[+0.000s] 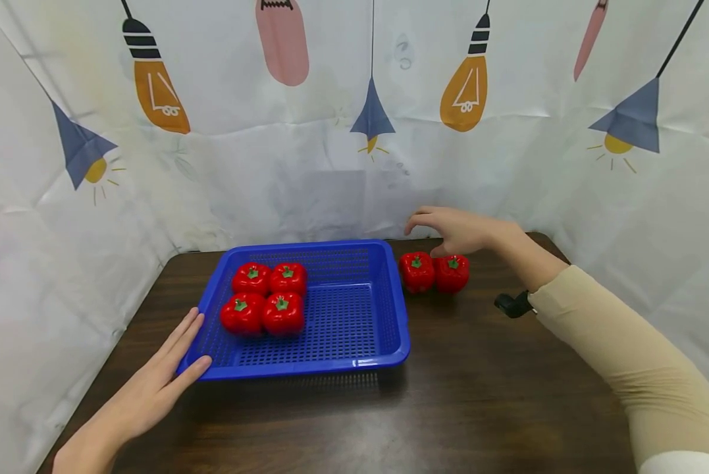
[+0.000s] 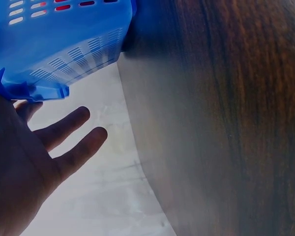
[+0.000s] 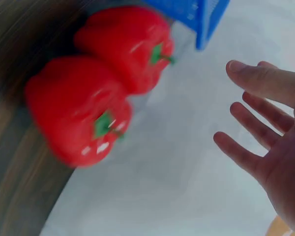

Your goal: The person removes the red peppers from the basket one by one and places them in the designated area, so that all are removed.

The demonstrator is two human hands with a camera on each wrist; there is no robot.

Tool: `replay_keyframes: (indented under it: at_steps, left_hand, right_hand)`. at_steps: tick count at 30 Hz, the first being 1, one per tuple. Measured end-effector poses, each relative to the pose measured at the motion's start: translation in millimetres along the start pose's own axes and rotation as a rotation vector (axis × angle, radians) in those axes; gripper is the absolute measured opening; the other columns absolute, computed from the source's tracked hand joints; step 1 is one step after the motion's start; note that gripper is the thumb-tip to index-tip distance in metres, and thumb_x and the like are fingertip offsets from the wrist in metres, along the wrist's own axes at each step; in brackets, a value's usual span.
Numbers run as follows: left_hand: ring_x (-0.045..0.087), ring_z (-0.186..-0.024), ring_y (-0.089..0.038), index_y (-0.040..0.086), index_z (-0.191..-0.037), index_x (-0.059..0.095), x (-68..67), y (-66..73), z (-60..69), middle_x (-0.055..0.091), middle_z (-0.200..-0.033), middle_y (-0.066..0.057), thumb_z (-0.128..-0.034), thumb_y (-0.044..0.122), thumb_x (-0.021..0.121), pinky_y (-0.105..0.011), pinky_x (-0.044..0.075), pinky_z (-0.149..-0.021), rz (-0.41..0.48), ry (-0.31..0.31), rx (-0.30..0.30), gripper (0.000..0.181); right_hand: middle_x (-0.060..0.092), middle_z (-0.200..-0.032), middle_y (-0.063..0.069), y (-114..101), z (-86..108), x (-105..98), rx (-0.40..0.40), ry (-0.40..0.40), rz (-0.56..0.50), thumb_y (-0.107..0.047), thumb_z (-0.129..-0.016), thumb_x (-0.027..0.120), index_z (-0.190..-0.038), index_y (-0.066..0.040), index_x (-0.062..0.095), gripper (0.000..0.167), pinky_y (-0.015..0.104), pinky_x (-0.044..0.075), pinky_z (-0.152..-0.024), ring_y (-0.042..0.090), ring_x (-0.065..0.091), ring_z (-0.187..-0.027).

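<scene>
A blue plastic basket with perforated walls stands on the table, and several red bell peppers sit grouped in its left half. My left hand rests on the basket's left rim with fingers straight; the left wrist view shows the hand beside the basket's outer wall. Over two more red peppers, right of the basket, hovers my right hand, its fingers loosely bent and holding nothing. In the right wrist view those peppers touch each other, and the hand is apart from them.
The dark wooden table extends in front and to the right of the basket. A white curtain printed with lamps and bulbs hangs behind and along both sides. A small black device sits by the right wrist.
</scene>
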State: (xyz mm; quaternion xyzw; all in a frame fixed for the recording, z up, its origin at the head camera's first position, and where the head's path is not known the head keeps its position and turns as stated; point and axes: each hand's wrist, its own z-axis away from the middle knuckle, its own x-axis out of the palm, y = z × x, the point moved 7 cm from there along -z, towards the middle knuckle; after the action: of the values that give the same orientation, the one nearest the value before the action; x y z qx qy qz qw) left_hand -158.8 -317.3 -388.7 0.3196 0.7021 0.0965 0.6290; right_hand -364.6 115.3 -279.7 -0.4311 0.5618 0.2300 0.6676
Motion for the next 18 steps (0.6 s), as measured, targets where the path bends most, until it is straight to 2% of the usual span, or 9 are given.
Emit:
replay_keyframes:
  at_steps: [5, 10, 18]
  left_hand:
    - [0.01, -0.155, -0.035, 0.018, -0.167, 0.014, 0.1, 0.3, -0.2, 0.004, -0.172, -0.003, -0.1077, 0.023, 0.055, -0.007, 0.001, -0.106, -0.006, 0.003, 0.004, 0.072]
    - [0.009, -0.155, -0.035, 0.019, -0.167, 0.013, 0.2, -0.2, 0.1, 0.003, -0.172, -0.002, -0.108, 0.023, 0.054, -0.006, 0.001, -0.105, -0.001, -0.002, 0.002, 0.072]
    - [0.009, -0.155, -0.035, 0.02, -0.167, 0.013, 1.1, -1.7, -1.3, 0.004, -0.172, -0.006, -0.1077, 0.023, 0.055, -0.006, 0.001, -0.105, 0.006, -0.003, 0.005, 0.072]
  right_hand:
    - [0.054, -0.138, 0.006, -24.7, -23.7, 0.3, -0.062, -0.032, 0.006, 0.003, -0.085, 0.077, -0.128, -0.013, 0.062, 0.049, 0.049, 0.04, -0.109, 0.031, 0.048, -0.134]
    - [0.054, -0.139, 0.005, -43.3, -46.0, 5.2, -0.085, -0.071, 0.008, -0.001, -0.086, 0.078, -0.13, -0.014, 0.062, 0.048, 0.045, 0.04, -0.11, 0.027, 0.047, -0.135]
    - [0.05, -0.141, 0.005, -69.7, -77.8, 27.7, -0.108, -0.202, 0.056, -0.003, -0.09, 0.077, -0.134, -0.015, 0.059, 0.049, 0.039, 0.043, -0.106, 0.027, 0.045, -0.136]
